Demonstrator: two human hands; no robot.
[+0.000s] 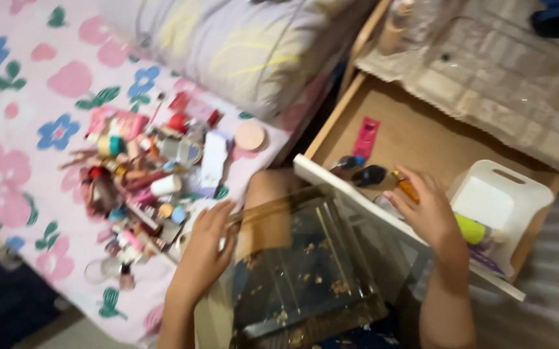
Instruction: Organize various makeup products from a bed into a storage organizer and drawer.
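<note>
My left hand [207, 240] reaches onto the edge of the bed, its fingers at the near end of a heap of small cosmetics [144, 174], and touches a clear acrylic organiser [299, 265] on my lap. My right hand [427, 210] is over an open wooden drawer [421, 139], fingers closed on a small orange tube [407, 187]. A dark oval item [369, 174] and a red packet [366, 137] lie in the drawer just beyond it.
A white plastic box [502, 200] sits in the drawer's right end, holding a yellow-green bottle [472, 229]. A grey pillow [241, 45] lies at the head of the floral bedsheet [27, 97]. A round peach compact [250, 136] rests by the pillow.
</note>
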